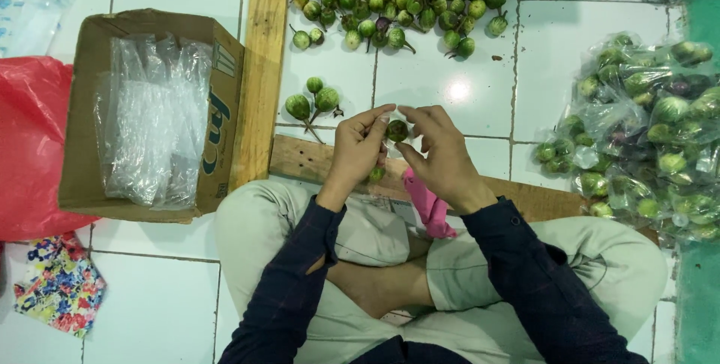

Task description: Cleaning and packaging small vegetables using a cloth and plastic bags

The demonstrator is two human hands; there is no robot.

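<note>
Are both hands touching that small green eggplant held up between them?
Touching. The head view shows fingertips of the left hand and the right hand pinching the small green eggplant from both sides.

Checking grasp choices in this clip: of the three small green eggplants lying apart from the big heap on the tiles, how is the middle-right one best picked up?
Probably by its round body, pinched from above with fingertips on opposite sides. It lies on the floor tiles with its thin stem pointing down toward the wooden plank. The stem looks too slim for a firm hold. A neighbouring eggplant crowds its left side, so come from above or the right.
</note>
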